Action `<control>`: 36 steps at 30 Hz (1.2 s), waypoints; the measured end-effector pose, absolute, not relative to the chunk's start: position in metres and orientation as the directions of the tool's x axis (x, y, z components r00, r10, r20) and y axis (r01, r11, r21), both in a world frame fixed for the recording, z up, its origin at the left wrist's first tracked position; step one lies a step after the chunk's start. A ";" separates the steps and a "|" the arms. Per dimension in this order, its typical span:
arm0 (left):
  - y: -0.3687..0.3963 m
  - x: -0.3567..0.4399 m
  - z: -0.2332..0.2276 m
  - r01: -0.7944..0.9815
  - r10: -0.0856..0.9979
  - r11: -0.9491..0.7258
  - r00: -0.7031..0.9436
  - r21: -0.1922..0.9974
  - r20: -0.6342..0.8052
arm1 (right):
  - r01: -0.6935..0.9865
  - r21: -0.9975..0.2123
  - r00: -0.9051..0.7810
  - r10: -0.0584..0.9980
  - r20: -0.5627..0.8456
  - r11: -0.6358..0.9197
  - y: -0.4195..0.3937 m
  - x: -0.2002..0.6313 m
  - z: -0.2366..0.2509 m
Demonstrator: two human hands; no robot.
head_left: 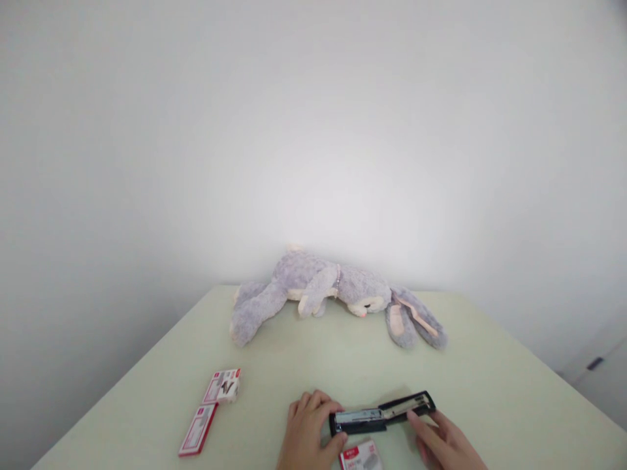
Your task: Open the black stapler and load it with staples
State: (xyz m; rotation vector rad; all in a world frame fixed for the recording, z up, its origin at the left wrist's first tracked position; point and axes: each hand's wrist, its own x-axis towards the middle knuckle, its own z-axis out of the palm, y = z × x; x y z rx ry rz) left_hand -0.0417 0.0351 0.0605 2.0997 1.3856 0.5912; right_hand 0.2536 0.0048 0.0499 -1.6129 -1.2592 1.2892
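The left hand (307,427) is resting near the front edge of the table (490,365), its fingers curled loosely and its thumb pressing against the left end of a black stapler (382,414), so that end is being pinched between thumb and fingertips. The right hand (443,444) is lying lower right, fingers extended and lightly parted, their tips touching the stapler's right half from below; whether it is actually gripping cannot be told. The stapler is lying opened flat between the two hands, its long body running left to right and tilting slightly upward toward the right, with the metal channel showing along its middle. Just below it, between the wrists, a small staple box (360,455) with a red and white label is sitting at the picture's bottom edge. Well apart to the left, two more red and white boxes are lying on the table: an upright one (223,385) and a flat one (198,429) just in front of it. Farther back, against the white wall, a grey plush rabbit (333,290) is sprawling on its side, ears trailing right.
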 end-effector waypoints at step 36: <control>0.036 -0.112 0.058 0.764 0.895 -0.321 0.438 0.559 -0.083 | 0.482 -0.873 -0.050 0.994 -0.102 -0.065 0.017 0.173 0.021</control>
